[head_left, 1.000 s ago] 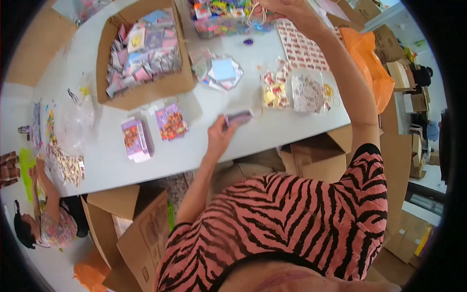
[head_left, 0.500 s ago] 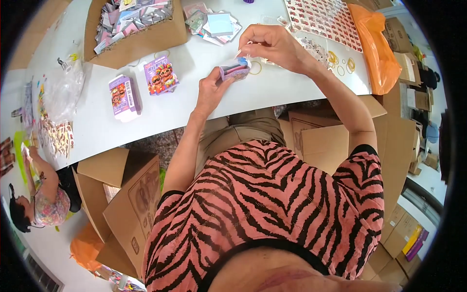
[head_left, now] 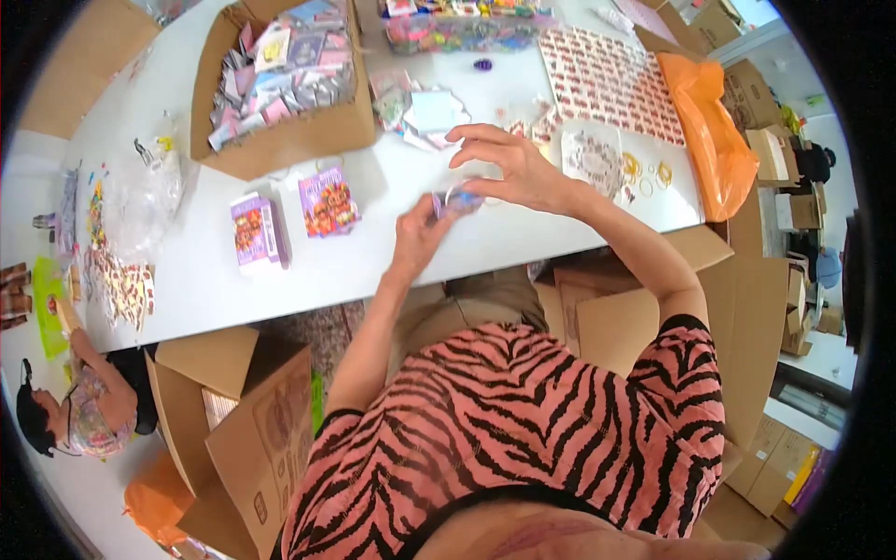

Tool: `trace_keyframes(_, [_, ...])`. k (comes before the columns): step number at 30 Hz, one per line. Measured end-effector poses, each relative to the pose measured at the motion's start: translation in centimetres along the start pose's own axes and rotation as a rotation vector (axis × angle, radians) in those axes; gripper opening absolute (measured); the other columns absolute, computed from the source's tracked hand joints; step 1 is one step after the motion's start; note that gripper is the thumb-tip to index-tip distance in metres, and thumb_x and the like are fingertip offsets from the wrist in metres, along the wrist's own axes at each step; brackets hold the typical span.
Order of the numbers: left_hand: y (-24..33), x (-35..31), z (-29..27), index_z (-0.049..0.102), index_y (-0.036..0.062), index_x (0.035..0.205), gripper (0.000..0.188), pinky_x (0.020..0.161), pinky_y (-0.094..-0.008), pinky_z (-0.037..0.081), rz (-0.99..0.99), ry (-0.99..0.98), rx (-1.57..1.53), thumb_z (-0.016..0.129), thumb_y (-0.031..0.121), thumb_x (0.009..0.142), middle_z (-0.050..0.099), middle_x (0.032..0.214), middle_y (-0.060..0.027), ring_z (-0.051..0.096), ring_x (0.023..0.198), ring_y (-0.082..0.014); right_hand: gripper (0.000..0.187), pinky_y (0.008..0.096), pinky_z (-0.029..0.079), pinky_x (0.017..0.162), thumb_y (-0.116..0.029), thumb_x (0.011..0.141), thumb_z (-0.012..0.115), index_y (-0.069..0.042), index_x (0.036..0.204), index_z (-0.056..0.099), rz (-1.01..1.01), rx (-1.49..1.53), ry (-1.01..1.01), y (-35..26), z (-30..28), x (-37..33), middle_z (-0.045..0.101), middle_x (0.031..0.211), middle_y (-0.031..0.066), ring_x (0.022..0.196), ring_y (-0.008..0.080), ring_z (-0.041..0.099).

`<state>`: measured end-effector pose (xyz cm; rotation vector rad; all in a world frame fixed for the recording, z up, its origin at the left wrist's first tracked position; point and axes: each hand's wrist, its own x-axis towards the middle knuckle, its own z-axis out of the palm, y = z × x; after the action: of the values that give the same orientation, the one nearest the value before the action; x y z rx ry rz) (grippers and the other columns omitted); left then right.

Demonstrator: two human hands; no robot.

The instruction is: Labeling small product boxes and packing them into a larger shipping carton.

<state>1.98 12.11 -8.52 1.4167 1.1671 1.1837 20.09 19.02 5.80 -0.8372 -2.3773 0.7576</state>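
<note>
My left hand [head_left: 418,239] is closed around a small purple carton [head_left: 446,203], held just above the white table. The carton is blurred, and its contents are hard to make out. Over its right end arches my right hand [head_left: 523,174], fingers apart from the thumb; the thumb is at the carton's edge. To the left, an upright-printed purple carton [head_left: 252,233] lies beside a small stack of purple printed cards or cartons [head_left: 327,203]. Beyond my hands is a loose pile of pastel cards and packets [head_left: 432,112].
An open cardboard box [head_left: 280,157] full of small packets stands at the far left. A sticker sheet [head_left: 611,84], rubber bands [head_left: 644,173] and an orange plastic bag [head_left: 709,131] are on the right. A clear bag [head_left: 140,210] lies left; another person [head_left: 98,401] is beyond it.
The view has tilted, so the table sits lower and more of its far side shows. My right hand's fingers have gone from a pinch above the carton to spread apart.
</note>
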Motion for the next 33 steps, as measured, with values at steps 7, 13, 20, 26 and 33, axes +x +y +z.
trace_keyframes(7, [-1.2,-1.1,-0.6,0.061,-0.0025,0.100,0.016,0.067,-0.0210,0.044,-0.021,-0.078,0.078,0.064,0.005,0.086,0.062,0.083,-0.0001,0.050,0.076,-0.0043,0.025,0.0328,0.052,0.080,-0.011,0.083,0.065,-0.005,0.107,0.063,0.100,-0.133,0.309,7.6,-5.8,9.3,0.062,0.111,0.0095,0.100,0.0192,0.062])
trace_keyframes(13, [-1.4,-0.7,0.5,0.055,0.0014,0.085,0.017,0.056,-0.0309,0.045,0.043,0.028,0.014,0.070,0.009,0.080,0.055,0.067,-0.0108,0.052,0.056,-0.0195,0.029,0.0387,0.048,0.086,-0.018,0.083,0.062,-0.008,0.110,0.061,-0.021,-0.567,0.395,16.0,-7.6,18.2,0.062,0.112,0.0128,0.100,0.0291,0.060])
trace_keyframes(20, [-0.3,-0.5,-0.1,0.059,0.0035,0.108,0.029,0.068,-0.0328,0.054,0.007,-0.027,0.049,0.068,0.011,0.081,0.066,0.085,-0.0125,0.067,0.076,-0.0253,0.042,0.0421,0.042,0.097,-0.009,0.072,0.066,-0.014,0.113,0.061,-0.116,-0.702,0.117,19.1,-4.5,24.9,0.057,0.121,0.0086,0.119,0.0305,0.047])
trace_keyframes(26, [0.8,-0.2,-0.1,0.060,0.0045,0.108,0.029,0.068,-0.0328,0.054,0.011,-0.039,0.076,0.069,0.010,0.081,0.066,0.086,-0.0127,0.067,0.074,-0.0242,0.045,0.0428,0.040,0.098,-0.007,0.072,0.069,-0.015,0.115,0.060,-0.122,-0.811,-0.014,21.2,-5.5,26.0,0.053,0.128,0.0083,0.122,0.0280,0.046])
trace_keyframes(33, [1.5,-0.6,-0.4,0.060,-0.0008,0.103,0.025,0.070,-0.0311,0.054,-0.022,-0.037,0.113,0.067,0.008,0.081,0.068,0.088,-0.0136,0.068,0.077,-0.0206,0.027,0.0403,0.038,0.100,-0.010,0.074,0.070,-0.012,0.100,0.064,-0.282,-0.723,0.020,19.3,-5.3,24.9,0.059,0.118,0.0067,0.118,0.0268,0.050])
